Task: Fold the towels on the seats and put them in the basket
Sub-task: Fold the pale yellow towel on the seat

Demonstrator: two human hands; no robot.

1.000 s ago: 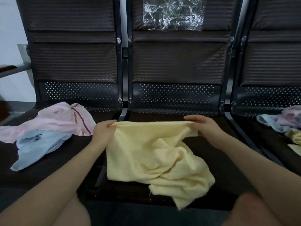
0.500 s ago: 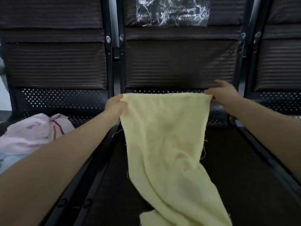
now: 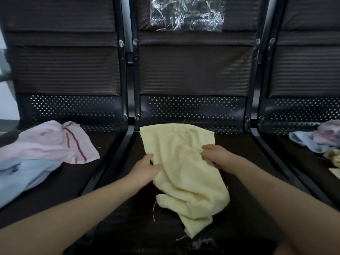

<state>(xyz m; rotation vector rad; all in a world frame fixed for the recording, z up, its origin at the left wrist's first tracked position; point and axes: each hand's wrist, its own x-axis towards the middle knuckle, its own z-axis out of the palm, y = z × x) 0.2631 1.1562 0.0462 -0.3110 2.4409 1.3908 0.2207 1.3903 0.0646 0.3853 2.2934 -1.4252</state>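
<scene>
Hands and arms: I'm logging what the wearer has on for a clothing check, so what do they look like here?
Both forearms are bare as far as the frame shows, with no sleeves in view. The left hand and right hand wear no gloves, and no rings, watch or bracelets are visible at the wrists. Fingernails are too blurred to describe.

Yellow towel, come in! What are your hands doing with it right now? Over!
Left hand and right hand both gripping the yellow towel on the middle seat. Top edge flat, lower half bunched, not folded. Nothing in the way.
</scene>
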